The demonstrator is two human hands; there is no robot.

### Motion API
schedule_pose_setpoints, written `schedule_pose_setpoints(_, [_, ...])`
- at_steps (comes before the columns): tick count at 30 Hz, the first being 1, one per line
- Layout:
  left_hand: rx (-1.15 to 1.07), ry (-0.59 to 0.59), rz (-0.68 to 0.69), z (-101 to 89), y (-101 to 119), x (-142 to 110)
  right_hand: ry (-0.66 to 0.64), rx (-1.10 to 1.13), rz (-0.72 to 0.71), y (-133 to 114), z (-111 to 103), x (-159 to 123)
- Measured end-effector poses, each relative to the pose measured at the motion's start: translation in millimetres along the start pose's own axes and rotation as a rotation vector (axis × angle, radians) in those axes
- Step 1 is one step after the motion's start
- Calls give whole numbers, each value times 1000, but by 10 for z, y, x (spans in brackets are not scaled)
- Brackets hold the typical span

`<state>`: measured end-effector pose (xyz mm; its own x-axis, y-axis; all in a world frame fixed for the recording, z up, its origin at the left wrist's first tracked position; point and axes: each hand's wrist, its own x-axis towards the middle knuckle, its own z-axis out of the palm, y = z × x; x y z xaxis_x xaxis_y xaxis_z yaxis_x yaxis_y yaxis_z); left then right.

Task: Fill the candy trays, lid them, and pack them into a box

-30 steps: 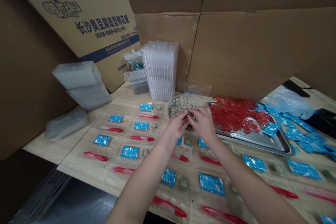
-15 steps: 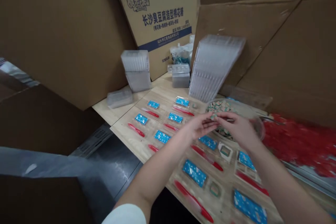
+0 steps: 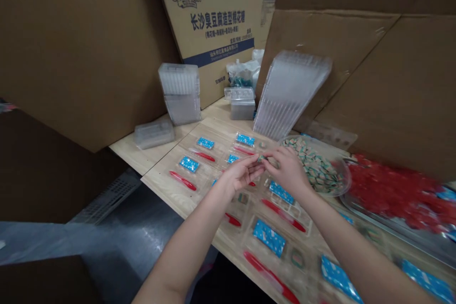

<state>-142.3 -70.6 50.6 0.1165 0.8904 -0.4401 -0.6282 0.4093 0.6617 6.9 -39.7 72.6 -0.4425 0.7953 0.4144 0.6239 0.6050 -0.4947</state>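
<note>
Your right hand [image 3: 287, 168] is closed in a pinch on a small striped marshmallow piece [image 3: 262, 158], just above the nearest trays, and your left hand [image 3: 242, 174] curls in to meet it, its fingertips [image 3: 253, 164] almost at the same spot. The blur leaves it unclear whether the left hand is bearing the piece at all. The step in hand looks like handling single pieces by fingertip, and the next move calls for a light, steady pinch, since the piece is small and looks soft. Below both hands lies a clear plastic blister tray [image 3: 281, 204], with blue sachets [image 3: 269, 237] and red plastic utensils [image 3: 283, 216] in its cells. Just right of your right hand sits a glass bowl [image 3: 342, 185] heaped with more pieces, and past it a metal tray [image 3: 370, 230] of red cubes [image 3: 392, 192]. Far ahead of your hands, a stack of clear trays [image 3: 292, 95] leans near a printed carton [image 3: 213, 23]. Compared with half a second ago, your hands have moved left, off the bowl, which now shows almost whole.
</note>
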Motion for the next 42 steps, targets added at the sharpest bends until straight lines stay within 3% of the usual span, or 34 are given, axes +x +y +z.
schedule_pose_setpoints(4, [360,190,267,-466,357,7,-239,207,318,-68,305,373])
schedule_pose_setpoints(7, [647,386,448,-976,664,14,-386,186,350,-153,726,759])
schedule_pose_setpoints(9, [836,432,501,-1249,784,15,-456,114,360,-217,1010,989])
schedule_pose_setpoints(12, [1072,437,536,-1466,817,7,-555,-31,333,-305,1305,1210])
schedule_pose_setpoints(17, [1321,402,549,-1533,785,-1,-629,-256,161,-399,1439,1254])
schedule_pose_setpoints(23, [1463,367,558,-1588,815,21,-565,-386,9,-428,1467,1107])
schedule_pose_setpoints(28, [1526,361,560,-1617,794,45,-460,-391,5,-350,1470,1037])
schedule_pose_setpoints(33, [1588,367,553,-1587,807,36,-450,-365,42,-266,1495,1101])
schedule_pose_setpoints(38, [1694,383,571,-1453,831,24,-442,-329,55,-263,1460,1156])
schedule_pose_setpoints(42, [1802,328,619,-1302,795,94,-383,-282,72,-247,1277,1149])
